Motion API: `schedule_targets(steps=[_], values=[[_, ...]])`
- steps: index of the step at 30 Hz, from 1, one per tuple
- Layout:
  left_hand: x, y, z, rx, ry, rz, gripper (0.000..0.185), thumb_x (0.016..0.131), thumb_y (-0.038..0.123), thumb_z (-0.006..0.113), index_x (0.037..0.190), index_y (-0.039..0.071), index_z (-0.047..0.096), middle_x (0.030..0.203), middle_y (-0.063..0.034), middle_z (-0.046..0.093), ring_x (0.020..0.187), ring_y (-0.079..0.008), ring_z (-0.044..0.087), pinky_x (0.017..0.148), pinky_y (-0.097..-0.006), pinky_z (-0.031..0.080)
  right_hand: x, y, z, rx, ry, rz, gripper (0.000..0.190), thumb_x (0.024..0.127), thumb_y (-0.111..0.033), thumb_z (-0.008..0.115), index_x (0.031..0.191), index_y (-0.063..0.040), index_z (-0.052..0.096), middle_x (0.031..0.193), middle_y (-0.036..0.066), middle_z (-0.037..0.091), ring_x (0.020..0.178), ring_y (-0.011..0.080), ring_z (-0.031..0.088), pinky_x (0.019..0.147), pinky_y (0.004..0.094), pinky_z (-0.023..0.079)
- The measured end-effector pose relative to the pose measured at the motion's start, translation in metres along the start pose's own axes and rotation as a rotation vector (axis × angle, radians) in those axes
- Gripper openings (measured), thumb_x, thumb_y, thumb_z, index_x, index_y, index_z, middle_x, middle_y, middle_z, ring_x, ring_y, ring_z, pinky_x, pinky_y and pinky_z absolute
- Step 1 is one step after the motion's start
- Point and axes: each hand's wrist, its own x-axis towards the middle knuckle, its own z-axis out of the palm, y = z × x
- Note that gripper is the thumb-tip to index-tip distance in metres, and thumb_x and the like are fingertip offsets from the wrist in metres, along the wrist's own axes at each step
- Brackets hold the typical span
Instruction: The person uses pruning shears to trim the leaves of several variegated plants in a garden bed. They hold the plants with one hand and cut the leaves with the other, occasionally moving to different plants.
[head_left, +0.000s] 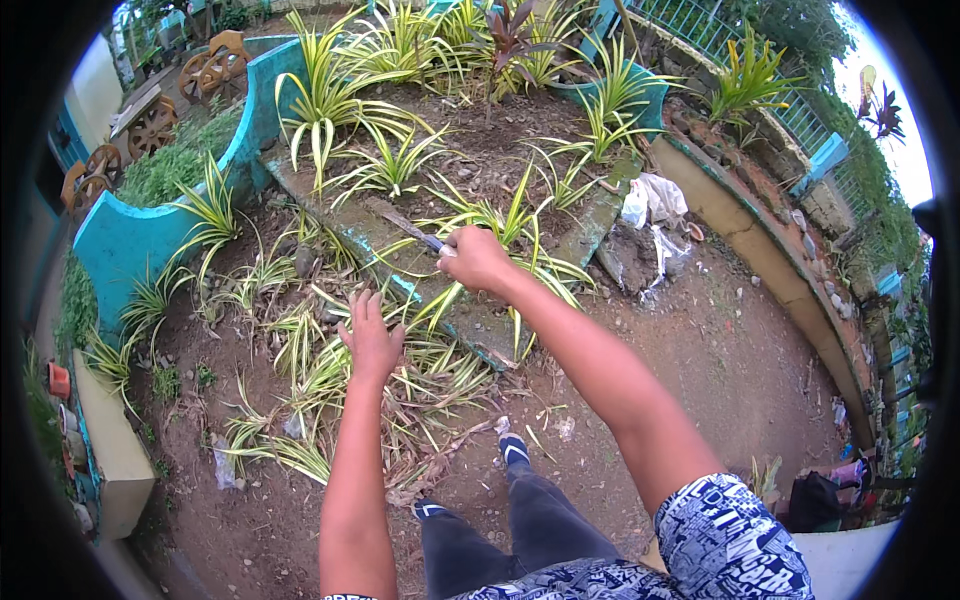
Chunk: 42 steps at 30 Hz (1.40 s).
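Observation:
My right hand (476, 259) grips the handle of a knife-like tool (409, 227), its soiled blade pointing up and left over a mossy concrete garden edge (337, 225). Just beyond, a variegated spider plant (514, 217) grows in the soil, with its long leaves hanging over the edge near my wrist. My left hand (371, 337) is empty with its fingers spread, above a heap of pulled or cut striped leaves (330, 367) and dry brown leaves on the ground.
A turquoise low wall (135, 247) curves at the left. White plastic bags (652, 201) lie on a rubble pile at the right, beside a curved concrete border (757, 225). More spider plants (394, 169) and a dark-red leafed plant (504, 37) stand farther back.

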Motion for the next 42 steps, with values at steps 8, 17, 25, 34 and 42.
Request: schedule_targets(steps=[8, 17, 25, 34, 42], values=[[0.006, 0.062, -0.028, -0.013, -0.004, 0.248, 0.064, 0.075, 0.021, 0.068, 0.130, 0.007, 0.039, 0.142, -0.0120, 0.031, 0.137, -0.0303, 0.019, 0.103, -0.0646, 0.012, -0.052, 0.002, -0.086, -0.035, 0.188, 0.186, 0.028, 0.072, -0.023, 0.069, 0.090, -0.002, 0.068, 0.080, 0.018, 0.066, 0.077, 0.0276, 0.065, 0.074, 0.0363, 0.049], [-0.006, 0.124, -0.053, 0.070, -0.009, 0.283, 0.072, 0.075, 0.023, 0.067, 0.138, 0.011, 0.033, 0.145, -0.0095, 0.028, 0.138, -0.0323, 0.015, 0.103, -0.0651, 0.009, -0.103, 0.023, -0.128, 0.109, 0.253, 0.210, 0.027, 0.073, -0.021, 0.067, 0.090, -0.001, 0.068, 0.072, 0.012, 0.067, 0.063, 0.0194, 0.065, 0.069, 0.0339, 0.050], [-0.014, 0.193, -0.023, 0.084, 0.002, 0.281, 0.072, 0.076, 0.025, 0.067, 0.138, 0.013, 0.033, 0.146, -0.0092, 0.026, 0.138, -0.0315, 0.014, 0.103, -0.0660, 0.010, -0.119, 0.091, -0.174, 0.152, 0.237, 0.185, 0.025, 0.076, -0.015, 0.067, 0.092, 0.003, 0.066, 0.070, 0.012, 0.066, 0.058, 0.0141, 0.064, 0.055, 0.0298, 0.051], [0.005, 0.347, 0.054, 0.052, 0.011, 0.317, 0.077, 0.072, 0.026, 0.072, 0.138, 0.013, 0.033, 0.147, -0.0103, 0.024, 0.139, -0.0312, 0.014, 0.102, -0.0671, 0.010, -0.141, 0.223, -0.270, 0.144, 0.263, 0.189, 0.025, 0.076, -0.016, 0.066, 0.090, 0.005, 0.065, 0.067, 0.011, 0.064, 0.053, 0.0143, 0.061, 0.053, 0.0301, 0.049], [0.028, 0.484, 0.151, 0.013, 0.013, 0.522, 0.076, 0.072, 0.023, 0.071, 0.136, 0.009, 0.034, 0.144, -0.0181, 0.027, 0.136, -0.0372, 0.018, 0.108, -0.0564, 0.012, -0.156, 0.356, -0.334, 0.201, 0.449, 0.341, 0.028, 0.077, -0.013, 0.066, 0.096, 0.007, 0.062, 0.069, 0.010, 0.064, 0.054, 0.0137, 0.060, 0.049, 0.0280, 0.049]])
